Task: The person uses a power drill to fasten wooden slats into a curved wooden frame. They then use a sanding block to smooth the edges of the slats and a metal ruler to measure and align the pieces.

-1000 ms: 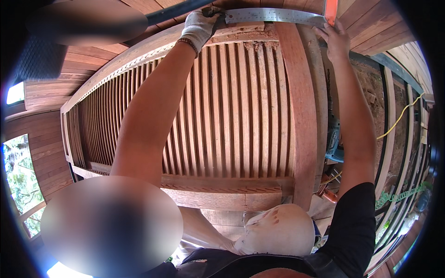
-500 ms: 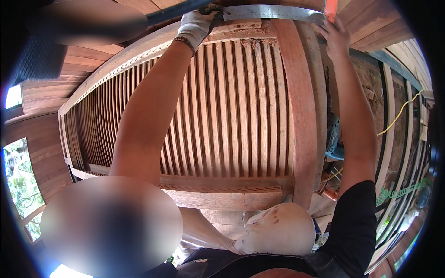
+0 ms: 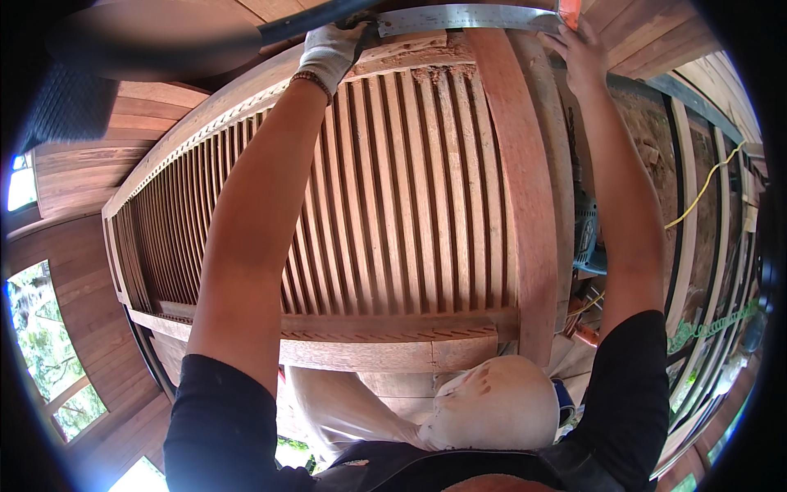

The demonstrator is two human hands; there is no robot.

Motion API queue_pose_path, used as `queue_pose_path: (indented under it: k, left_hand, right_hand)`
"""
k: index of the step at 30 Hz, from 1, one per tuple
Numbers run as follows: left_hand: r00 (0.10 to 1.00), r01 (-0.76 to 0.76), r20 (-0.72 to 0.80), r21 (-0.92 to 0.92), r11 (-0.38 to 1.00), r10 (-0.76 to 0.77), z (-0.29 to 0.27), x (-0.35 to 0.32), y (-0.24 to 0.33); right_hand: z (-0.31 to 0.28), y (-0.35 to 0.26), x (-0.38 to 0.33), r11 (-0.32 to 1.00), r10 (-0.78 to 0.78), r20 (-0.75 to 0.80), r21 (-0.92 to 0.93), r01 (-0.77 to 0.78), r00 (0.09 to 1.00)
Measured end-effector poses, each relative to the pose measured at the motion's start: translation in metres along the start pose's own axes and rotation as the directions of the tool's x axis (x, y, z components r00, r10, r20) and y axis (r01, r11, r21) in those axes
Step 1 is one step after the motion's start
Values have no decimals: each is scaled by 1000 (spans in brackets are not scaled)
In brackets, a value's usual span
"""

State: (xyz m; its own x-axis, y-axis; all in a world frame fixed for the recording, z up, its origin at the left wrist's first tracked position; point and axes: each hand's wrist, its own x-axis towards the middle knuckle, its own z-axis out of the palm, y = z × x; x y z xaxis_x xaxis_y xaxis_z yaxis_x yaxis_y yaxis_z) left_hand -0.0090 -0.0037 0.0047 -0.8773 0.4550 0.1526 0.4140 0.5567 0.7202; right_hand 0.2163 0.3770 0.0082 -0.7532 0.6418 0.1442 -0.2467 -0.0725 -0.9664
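Note:
A large wooden louvred panel (image 3: 402, 189) with many slats lies in front of me, bounded on the right by a broad reddish frame board (image 3: 529, 197). Across its far right end runs a long, marked metal square blade (image 3: 467, 18). My left hand (image 3: 332, 51), in a white glove with dark fingers, is closed at the blade's left end. Bare, my right hand (image 3: 584, 59) grips near the other end, its fingers against the square's orange stock (image 3: 569, 11). Wood crumbs and rough patches show on the slats just below the blade.
A blue power drill (image 3: 588, 236) with a long bit lies right of the panel, partly behind my right arm. Farther right are a yellow cord (image 3: 707, 193) and a green coiled hose (image 3: 713, 328). My knee (image 3: 492, 406) is against the panel's near edge. A blurred dark shape fills the upper left.
The whole view has shifted slightly, so panel and hands sit a little farther left and higher. Both hands keep their hold on the square. My left sleeve now shows.

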Motion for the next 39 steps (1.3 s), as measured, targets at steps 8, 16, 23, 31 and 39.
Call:
queue_pose_path:
  k: [8, 16, 23, 31, 39]
  left_hand:
    - [998, -2, -66, 238, 971, 18, 2, 2, -1]
    - [991, 58, 132, -565, 823, 21, -17, -27, 33]
    - [973, -55, 146, -598, 800, 176, -32, -117, 72]
    - [855, 342, 518, -550, 762, -10, -48, -293, 94]
    - [834, -317, 501, 90, 944, 232, -57, -444, 127]
  right_hand:
    - [3, -4, -4, 999, -21, -17, -31, 20, 1000]
    - [-7, -34, -46, 995, -7, -18, 103, 9, 1000]
    - [-12, -125, -203, 951, 185, -102, 269, -152, 977]
    - [-73, -184, -391, 918, 203, -481, 396, 5, 853]
    - [-108, -202, -633, 888, 398, -727, 458, -36, 559]
